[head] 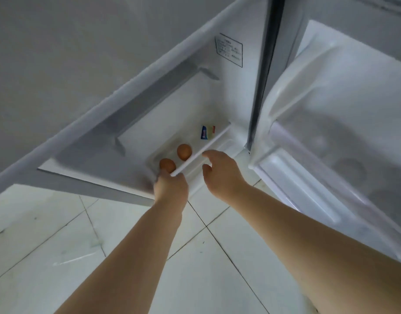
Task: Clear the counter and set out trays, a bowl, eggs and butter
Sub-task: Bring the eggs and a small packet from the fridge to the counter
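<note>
Two brown eggs point(175, 158) sat in the fridge door shelf point(220, 143) beside a blue-yellow packet point(207, 132) — print unreadable. Left hand point(171, 185) reached the nearer egg, grip hidden; right hand point(222, 172) hovered with fingers spread.

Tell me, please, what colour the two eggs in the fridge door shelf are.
Both eggs are brown, shown in the head view.

We see the white rail point(200, 152) crossing the front of the door shelf point(220, 145), so our hands must pass over it. Behind it, two eggs point(184, 152) and a small packet point(207, 132) leave open gaps between them.
</note>
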